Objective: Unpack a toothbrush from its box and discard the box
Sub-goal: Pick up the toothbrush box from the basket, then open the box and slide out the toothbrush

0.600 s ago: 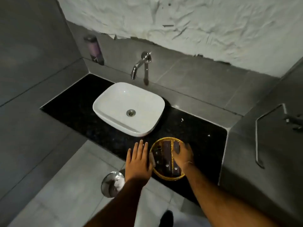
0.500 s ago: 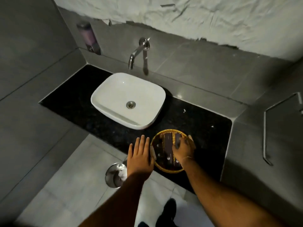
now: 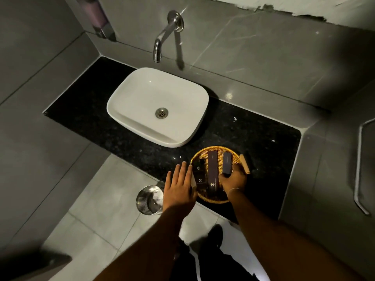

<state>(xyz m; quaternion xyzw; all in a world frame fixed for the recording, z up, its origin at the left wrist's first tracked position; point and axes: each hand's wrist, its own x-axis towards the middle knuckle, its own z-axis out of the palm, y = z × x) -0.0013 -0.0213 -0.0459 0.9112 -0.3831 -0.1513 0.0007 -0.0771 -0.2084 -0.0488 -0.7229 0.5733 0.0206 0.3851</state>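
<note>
A round wicker tray stands on the black counter near its front edge and holds several dark boxes. A long purple box lies in the middle, with a short purple box to its right and black boxes to its left. My right hand rests on the tray, its fingers curled round the near end of the short purple box. My left hand lies flat with its fingers stretched out against the tray's left rim. No toothbrush is visible.
A white basin sits on the counter under a wall tap. A steel bin stands on the floor just left of my left hand. A tan stick-like item lies by the tray's right rim. Walls close in left and right.
The view has tilted down and closer. My right hand has drawn back toward me, uncovering the short purple box. My left hand stays by the rim.
</note>
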